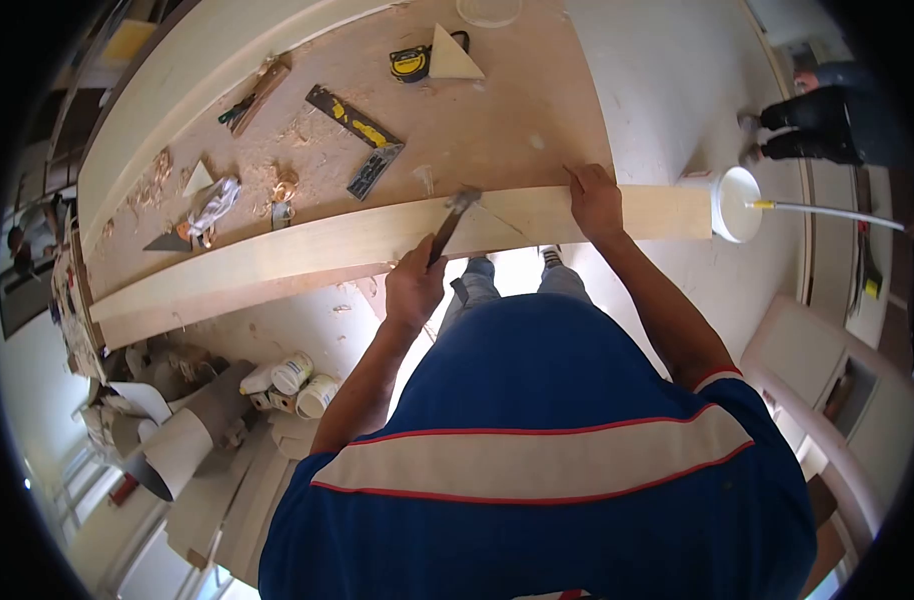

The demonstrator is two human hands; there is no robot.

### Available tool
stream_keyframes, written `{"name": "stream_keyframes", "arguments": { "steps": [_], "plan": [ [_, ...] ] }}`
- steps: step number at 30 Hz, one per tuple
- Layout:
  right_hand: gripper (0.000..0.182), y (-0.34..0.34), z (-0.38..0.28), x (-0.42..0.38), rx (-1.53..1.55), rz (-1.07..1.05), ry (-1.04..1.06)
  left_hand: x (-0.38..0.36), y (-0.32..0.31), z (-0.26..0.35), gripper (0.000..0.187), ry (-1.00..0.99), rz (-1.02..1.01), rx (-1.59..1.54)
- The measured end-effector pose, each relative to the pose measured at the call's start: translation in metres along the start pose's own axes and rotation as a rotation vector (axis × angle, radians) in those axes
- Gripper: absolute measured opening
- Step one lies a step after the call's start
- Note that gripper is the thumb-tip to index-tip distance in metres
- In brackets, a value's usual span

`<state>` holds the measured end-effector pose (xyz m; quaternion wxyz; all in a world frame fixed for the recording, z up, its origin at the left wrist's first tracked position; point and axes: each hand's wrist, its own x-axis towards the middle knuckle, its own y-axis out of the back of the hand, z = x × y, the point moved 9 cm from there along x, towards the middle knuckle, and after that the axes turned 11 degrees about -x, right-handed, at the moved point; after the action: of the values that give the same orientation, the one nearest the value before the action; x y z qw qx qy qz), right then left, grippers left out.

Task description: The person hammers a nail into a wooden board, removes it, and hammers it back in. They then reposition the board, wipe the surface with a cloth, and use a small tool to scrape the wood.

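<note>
A long pale wooden board [337,230] lies along the near edge of the brown work surface [497,120]. My left hand [415,288] is closed around the dark handle of a hammer [453,222], whose metal head is over the board. A thin dark line runs across the board just right of the hammer head. My right hand [595,203] grips the board farther right, with its fingers at the far edge; the fingertips are partly hidden.
A tape measure [410,64], a triangular wood piece [454,56], a try square [362,140] and wood shavings lie on the surface. A white bucket [737,204] stands by the board's right end. Tubs [293,372] sit below left. Another person [827,115] is at upper right.
</note>
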<state>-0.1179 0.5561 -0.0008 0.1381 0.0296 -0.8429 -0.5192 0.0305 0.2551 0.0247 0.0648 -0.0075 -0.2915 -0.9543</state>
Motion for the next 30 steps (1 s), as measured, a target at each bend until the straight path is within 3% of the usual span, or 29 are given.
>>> {"name": "stream_keyframes", "arguments": {
  "steps": [1, 5, 8, 10, 14, 17, 18, 21, 22, 30],
  "plan": [
    [0.020, 0.003, -0.001, 0.001, -0.012, -0.031, 0.055, -0.007, 0.006, -0.001, 0.033, 0.021, 0.069, -0.081],
    [0.026, 0.001, 0.000, 0.004, 0.015, -0.105, 0.179, -0.063, 0.002, -0.059, 0.030, 0.632, 0.137, -0.255],
    [0.025, 0.000, -0.011, 0.012, -0.084, -0.322, 0.229, -0.097, 0.006, -0.032, 0.025, 0.760, 0.388, -0.495],
    [0.031, -0.001, -0.012, 0.011, 0.072, -0.221, 0.393, -0.125, -0.003, -0.018, 0.020, 0.863, 0.553, -0.576],
    [0.039, -0.014, 0.003, 0.000, 0.148, -0.240, 0.554, -0.177, -0.043, -0.002, 0.017, 0.967, 0.745, -0.704],
    [0.042, 0.004, -0.012, -0.003, 0.165, -0.315, 0.557, -0.196, -0.071, 0.017, 0.019, 1.011, 0.822, -0.825],
    [0.060, -0.007, -0.006, -0.007, 0.089, -0.427, 0.582, -0.200, -0.078, 0.019, 0.018, 1.013, 0.846, -0.865],
    [0.087, 0.007, -0.013, -0.021, -0.052, -0.293, 0.697, -0.200, -0.091, 0.028, 0.019, 0.983, 0.878, -0.982],
    [0.111, 0.001, -0.013, -0.024, -0.081, -0.400, 0.697, -0.197, -0.094, 0.028, 0.021, 0.933, 0.862, -1.044],
    [0.113, -0.011, -0.017, -0.045, -0.337, -0.426, 0.797, -0.188, -0.157, 0.030, 0.027, 0.855, 1.000, -1.434]
  ]
}}
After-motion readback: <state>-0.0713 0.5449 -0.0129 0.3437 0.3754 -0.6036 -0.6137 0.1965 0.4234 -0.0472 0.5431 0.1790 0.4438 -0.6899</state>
